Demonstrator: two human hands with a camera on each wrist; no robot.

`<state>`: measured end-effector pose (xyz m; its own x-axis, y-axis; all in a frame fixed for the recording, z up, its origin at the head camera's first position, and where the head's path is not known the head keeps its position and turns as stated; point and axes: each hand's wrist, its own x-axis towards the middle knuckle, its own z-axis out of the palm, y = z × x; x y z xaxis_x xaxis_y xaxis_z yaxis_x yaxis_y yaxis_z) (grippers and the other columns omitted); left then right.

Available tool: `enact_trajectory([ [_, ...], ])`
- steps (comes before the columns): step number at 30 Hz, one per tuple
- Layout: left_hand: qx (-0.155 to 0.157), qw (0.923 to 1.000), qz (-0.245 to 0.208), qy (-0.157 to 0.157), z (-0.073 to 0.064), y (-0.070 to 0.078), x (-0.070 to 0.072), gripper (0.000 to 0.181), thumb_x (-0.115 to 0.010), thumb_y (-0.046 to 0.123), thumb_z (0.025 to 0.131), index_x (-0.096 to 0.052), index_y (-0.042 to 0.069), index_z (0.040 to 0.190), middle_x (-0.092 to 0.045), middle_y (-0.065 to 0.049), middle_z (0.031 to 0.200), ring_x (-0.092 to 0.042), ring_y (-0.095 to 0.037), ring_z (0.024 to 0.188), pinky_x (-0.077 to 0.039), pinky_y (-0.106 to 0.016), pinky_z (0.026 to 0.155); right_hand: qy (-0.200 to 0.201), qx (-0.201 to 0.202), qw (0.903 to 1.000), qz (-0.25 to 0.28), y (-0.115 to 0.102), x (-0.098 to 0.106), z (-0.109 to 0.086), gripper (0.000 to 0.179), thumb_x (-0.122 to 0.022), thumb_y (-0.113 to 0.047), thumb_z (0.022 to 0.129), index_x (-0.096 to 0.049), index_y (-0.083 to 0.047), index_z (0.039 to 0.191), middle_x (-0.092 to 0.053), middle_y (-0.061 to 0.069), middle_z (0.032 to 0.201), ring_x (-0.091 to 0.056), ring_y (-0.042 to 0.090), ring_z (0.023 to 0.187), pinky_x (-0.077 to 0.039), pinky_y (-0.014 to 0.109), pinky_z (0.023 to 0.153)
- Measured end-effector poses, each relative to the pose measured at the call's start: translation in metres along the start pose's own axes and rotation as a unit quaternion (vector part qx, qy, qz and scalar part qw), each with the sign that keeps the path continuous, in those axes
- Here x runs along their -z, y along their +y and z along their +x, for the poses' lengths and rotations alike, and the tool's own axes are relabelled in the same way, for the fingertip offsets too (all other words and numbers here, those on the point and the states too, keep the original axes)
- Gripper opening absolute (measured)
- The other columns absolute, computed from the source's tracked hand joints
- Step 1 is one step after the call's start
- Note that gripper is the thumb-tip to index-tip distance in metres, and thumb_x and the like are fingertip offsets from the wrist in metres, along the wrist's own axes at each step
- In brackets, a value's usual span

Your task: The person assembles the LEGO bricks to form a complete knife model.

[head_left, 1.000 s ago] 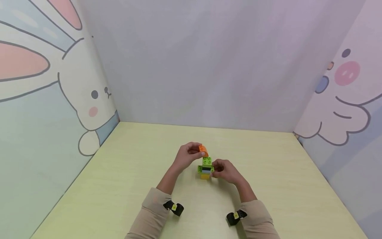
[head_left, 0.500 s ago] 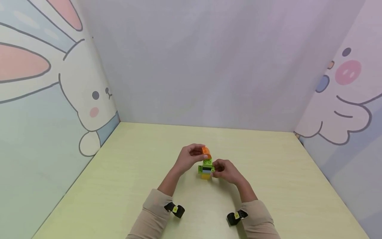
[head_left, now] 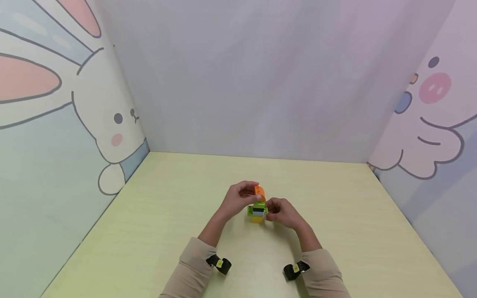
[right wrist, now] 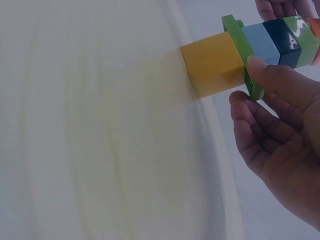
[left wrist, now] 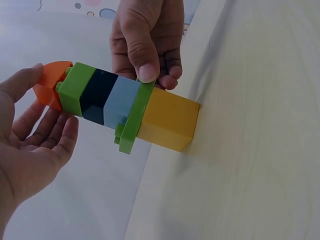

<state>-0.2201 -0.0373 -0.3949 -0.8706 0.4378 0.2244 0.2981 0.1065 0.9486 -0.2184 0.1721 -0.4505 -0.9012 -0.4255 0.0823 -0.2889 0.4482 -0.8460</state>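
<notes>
A stack of toy building bricks stands upright on the table. From the bottom it has a yellow block (left wrist: 170, 120), a wide green plate (left wrist: 132, 125), a light blue brick (left wrist: 120, 100), a black brick (left wrist: 99, 96) and a green brick (left wrist: 77, 89). At the top, my left hand (head_left: 237, 201) pinches an orange curved brick (left wrist: 52, 84) between thumb and fingers. It sits slightly tilted against the green brick, whose studs show at the joint. My right hand (head_left: 285, 214) pinches one end of the green plate, thumb on top and fingers beneath.
The pale wooden table (head_left: 179, 182) spreads around the stack. A plain grey wall (head_left: 246, 82) rises behind it, and side panels with a cartoon rabbit (head_left: 100, 111) and a cartoon pig (head_left: 421, 136) flank it. Black wrist cameras sit on both sleeves.
My left hand has brought the orange brick rightward and down, from above and left of the stack onto its top. The right hand has stayed at the green plate.
</notes>
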Motion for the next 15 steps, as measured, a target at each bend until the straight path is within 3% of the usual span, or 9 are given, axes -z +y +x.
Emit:
enact_trajectory([
  [4, -0.001, 1.0, -0.005, -0.005, -0.001, 0.001, 0.001, 0.039, -0.066, 0.009, 0.087, -0.056, -0.001, 0.122, -0.061, -0.015, 0.109, -0.058, -0.028, 0.1, -0.047, -0.029, 0.083, -0.007, -0.008, 0.9999, 0.002, -0.025, 0.004, -0.006, 0.02, -0.07, 0.0, 0.08, -0.061, 0.005, 0.097, -0.058, 0.009, 0.083, -0.051, 0.021, 0.074, -0.044, 0.028, 0.062],
  [15, -0.003, 0.9996, 0.002, -0.026, -0.002, 0.003, 0.003, 0.038, -0.065, 0.008, 0.088, -0.055, -0.003, 0.122, -0.06, -0.016, 0.108, -0.058, -0.03, 0.1, -0.048, -0.03, 0.083, -0.01, -0.023, 0.9996, 0.01, -0.028, 0.004, -0.007, 0.02, -0.069, 0.0, 0.081, -0.062, 0.005, 0.099, -0.06, 0.01, 0.085, -0.052, 0.021, 0.075, -0.045, 0.028, 0.063],
])
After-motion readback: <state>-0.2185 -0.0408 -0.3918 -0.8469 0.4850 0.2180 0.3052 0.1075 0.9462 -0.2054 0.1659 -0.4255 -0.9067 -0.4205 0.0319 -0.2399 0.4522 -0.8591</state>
